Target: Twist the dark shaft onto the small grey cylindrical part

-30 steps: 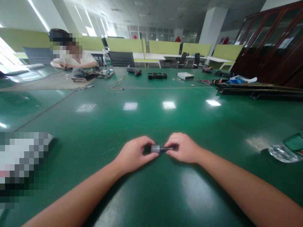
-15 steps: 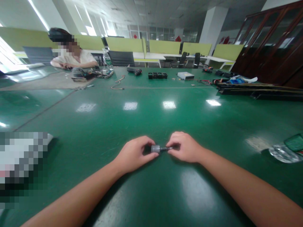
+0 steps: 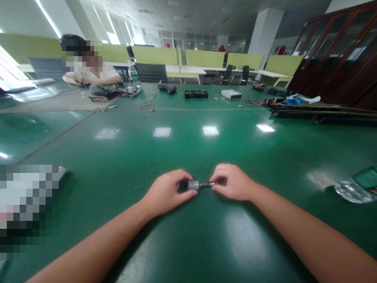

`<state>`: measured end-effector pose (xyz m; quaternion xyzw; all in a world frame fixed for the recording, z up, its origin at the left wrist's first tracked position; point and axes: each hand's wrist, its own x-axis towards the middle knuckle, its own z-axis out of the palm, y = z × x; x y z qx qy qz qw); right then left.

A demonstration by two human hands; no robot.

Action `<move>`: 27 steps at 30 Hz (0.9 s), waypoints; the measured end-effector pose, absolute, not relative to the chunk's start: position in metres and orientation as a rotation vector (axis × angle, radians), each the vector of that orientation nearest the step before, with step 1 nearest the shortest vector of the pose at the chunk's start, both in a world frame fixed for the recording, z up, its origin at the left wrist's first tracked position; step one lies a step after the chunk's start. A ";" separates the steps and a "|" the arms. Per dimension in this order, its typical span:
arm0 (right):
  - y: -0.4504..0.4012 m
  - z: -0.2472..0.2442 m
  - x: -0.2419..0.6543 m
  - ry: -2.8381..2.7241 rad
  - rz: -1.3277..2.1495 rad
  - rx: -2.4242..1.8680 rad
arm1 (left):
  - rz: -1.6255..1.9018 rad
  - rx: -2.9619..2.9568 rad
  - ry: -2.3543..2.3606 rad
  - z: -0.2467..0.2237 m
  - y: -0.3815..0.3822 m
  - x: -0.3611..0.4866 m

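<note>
Between my hands lies a small grey cylinder with a thin dark rod (image 3: 193, 185), held level just above or on the green table; its exact kind I cannot make out. My left hand (image 3: 170, 190) grips the thick grey body, with thumb in front and fingers curled behind. At the other side my right hand (image 3: 232, 182) pinches the tip of the rod between thumb and forefinger. Part of the body is hidden in the left palm, and the rod's end is covered by the right fingertips.
A clear plastic bottle (image 3: 355, 190) lies at the right edge, and a blurred pale box (image 3: 29, 196) sits at left. Across the table (image 3: 188, 137) are a black block (image 3: 196, 94), a white box (image 3: 231, 94), a cable (image 3: 145, 104), dark strips (image 3: 321, 112) and a seated person (image 3: 94, 72).
My right hand has shifted slightly to the right, and more of the thin rod shows between the hands. My left hand stays in place.
</note>
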<state>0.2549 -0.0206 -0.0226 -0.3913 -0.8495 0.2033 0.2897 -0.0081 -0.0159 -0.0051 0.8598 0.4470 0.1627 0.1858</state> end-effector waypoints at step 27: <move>-0.013 -0.017 0.275 -2.192 0.820 -1.152 | 0.464 2.396 1.262 -0.005 -0.015 -0.007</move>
